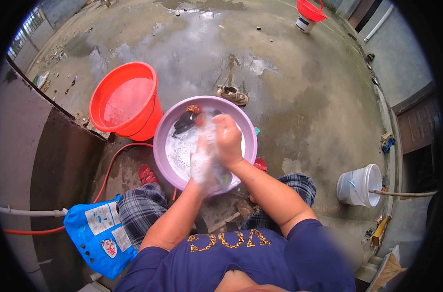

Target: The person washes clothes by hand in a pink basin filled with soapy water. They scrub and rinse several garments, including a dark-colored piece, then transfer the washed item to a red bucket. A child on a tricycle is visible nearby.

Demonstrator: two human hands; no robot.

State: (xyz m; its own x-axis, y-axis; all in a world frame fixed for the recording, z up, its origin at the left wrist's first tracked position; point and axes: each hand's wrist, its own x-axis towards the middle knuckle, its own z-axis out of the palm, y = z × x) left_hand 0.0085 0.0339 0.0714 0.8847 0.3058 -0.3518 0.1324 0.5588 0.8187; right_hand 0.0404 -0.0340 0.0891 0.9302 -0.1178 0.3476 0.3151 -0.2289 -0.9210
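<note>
A purple plastic basin (158,146) of sudsy water stands before me on the wet ground. My left hand (201,158), foam-covered and blurred by motion, is over the suds inside it. Close by on the right, my right hand (227,140) is curled like a fist with foam on it. Blur and foam hide what, if anything, lies between the hands. Dark wet cloth-like items (185,123) float at the basin's far left, beside a red and yellow patterned piece (194,108).
A red bucket (148,120) of water stands left of the basin. Beyond the basin lies a worn shoe (233,95). A blue printed bag (80,233) and an orange hose (110,171) are at left. A white bucket (353,186) with a stick lies right.
</note>
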